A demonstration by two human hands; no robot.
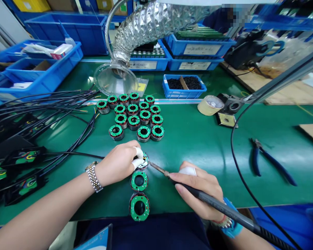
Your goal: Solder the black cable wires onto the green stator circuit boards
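Note:
My left hand [122,160], with white finger cots on thumb and forefinger, pinches the end of a black cable [75,153] at a small motor stator [146,160] topped by a circuit board. Its fingers hide part of that stator and most of the wire ends. My right hand [200,187] is closed around a soldering iron [195,192] like a pen. The iron's tip meets the right side of the same stator; exact contact is too small to tell. Two more stators with green ring boards, one nearer [139,208] and one between [139,180], stand in line toward me.
Several stators [132,109] stand grouped behind my hands. Black cables [75,139] with housings lie left. A fume-extractor hood [116,81] hangs behind. Blue-handled cutters [271,161], a tape roll [210,105] and an iron stand [231,107] are right. Blue bins [184,92] line the back.

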